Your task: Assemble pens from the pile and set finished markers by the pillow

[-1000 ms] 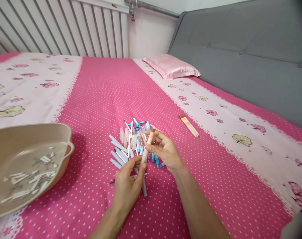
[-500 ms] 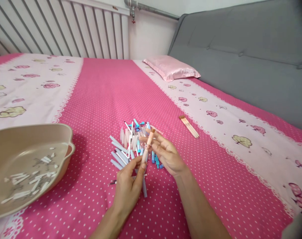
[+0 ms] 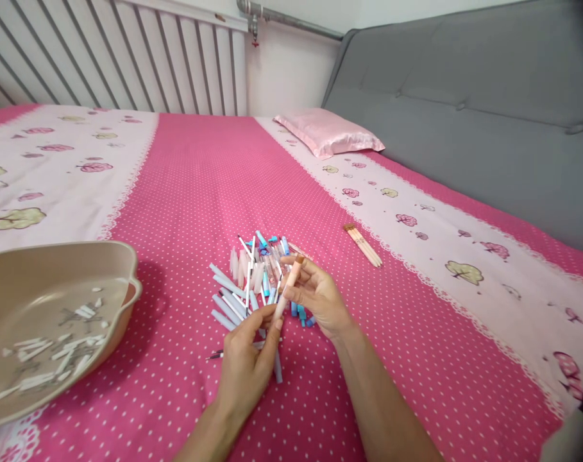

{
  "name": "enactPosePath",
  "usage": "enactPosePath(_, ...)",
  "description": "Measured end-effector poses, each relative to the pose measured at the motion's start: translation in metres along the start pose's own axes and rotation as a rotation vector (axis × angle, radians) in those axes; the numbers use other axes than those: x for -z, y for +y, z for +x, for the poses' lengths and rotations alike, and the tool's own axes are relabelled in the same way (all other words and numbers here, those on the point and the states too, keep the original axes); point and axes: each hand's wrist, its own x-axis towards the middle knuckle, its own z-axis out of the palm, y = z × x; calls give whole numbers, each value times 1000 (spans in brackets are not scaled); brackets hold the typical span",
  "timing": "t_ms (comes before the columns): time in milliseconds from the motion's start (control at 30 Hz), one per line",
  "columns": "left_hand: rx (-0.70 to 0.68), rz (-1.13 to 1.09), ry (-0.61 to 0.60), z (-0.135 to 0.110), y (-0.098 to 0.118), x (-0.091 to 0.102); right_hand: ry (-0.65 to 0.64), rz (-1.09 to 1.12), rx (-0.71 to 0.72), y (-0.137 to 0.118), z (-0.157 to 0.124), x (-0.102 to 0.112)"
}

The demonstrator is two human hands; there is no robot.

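Observation:
A slim pen (image 3: 292,277) with a peach body and brown end slants upward between my hands. My left hand (image 3: 247,359) pinches its pale lower part between thumb and fingers. Around the upper part, below the brown end, close the thumb and fingers of my right hand (image 3: 322,301). Just beyond both hands lies a loose pile of pen parts: grey-blue tubes (image 3: 229,309), frosted pinkish pieces (image 3: 243,266), thin white refills (image 3: 249,282) and bright blue caps (image 3: 301,313). Thin dark-tipped sticks (image 3: 217,354) poke out beside my left hand.
At the left stands a beige basin (image 3: 133,256) holding small white pieces (image 3: 70,350). Several peach pens with brown ends (image 3: 363,245) lie side by side on the right. A pink pillow (image 3: 327,131) rests against the grey backrest (image 3: 464,96), on a pink dotted bedspread (image 3: 199,173).
The gap between the pen's peach upper part and pale lower part has closed, and they now form one line. My right hand has shifted slightly down and closer to my left.

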Motion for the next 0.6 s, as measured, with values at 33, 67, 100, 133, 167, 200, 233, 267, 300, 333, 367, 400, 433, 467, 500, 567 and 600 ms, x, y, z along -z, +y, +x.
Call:
enactPosePath(33,1,-3,-7,0,0,0,1,-4,7,0,0,0)
enactPosePath(67,5,-7,-15,0,1,0,-4,-1,16,0,0,0)
enactPosePath(100,11,-11,-20,0,1,0,-15,8,27,0,0,0)
enactPosePath(133,21,-15,-26,0,1,1,-29,23,34,0,0,0)
enactPosePath(167,32,-20,-29,0,2,1,-44,42,36,-1,-1,-1)
enactPosePath(200,45,-25,-30,-1,2,1,-58,60,33,-2,-1,-1)
enactPosePath(233,57,-31,-32,-1,2,2,-72,75,23,-4,-2,-1)
enactPosePath(267,68,-36,-34,-1,2,2,-86,85,10,-5,-3,-1)
enactPosePath(300,76,-40,-38,-2,2,2,-100,89,1,-6,-3,-1)
enactPosePath(333,82,-42,-40,-2,1,2,-114,87,-6,-6,-4,0)
enactPosePath(367,83,-42,-42,-1,1,2,-127,83,-8,-6,-4,0)
enactPosePath(400,83,-41,-45,-1,1,1,-138,74,-7,-6,-4,0)
enactPosePath(433,81,-40,-46,-1,0,1,-143,65,-4,-5,-4,1)
enactPosePath(467,79,-39,-45,0,0,1,-142,56,-1,-4,-4,1)
enactPosePath(500,76,-39,-44,0,0,1,-137,49,2,-4,-3,2)
enactPosePath(567,66,-38,-38,0,1,1,-113,41,1,-2,-3,2)
enactPosePath(600,58,-35,-33,0,1,1,-97,42,-3,-2,-2,2)
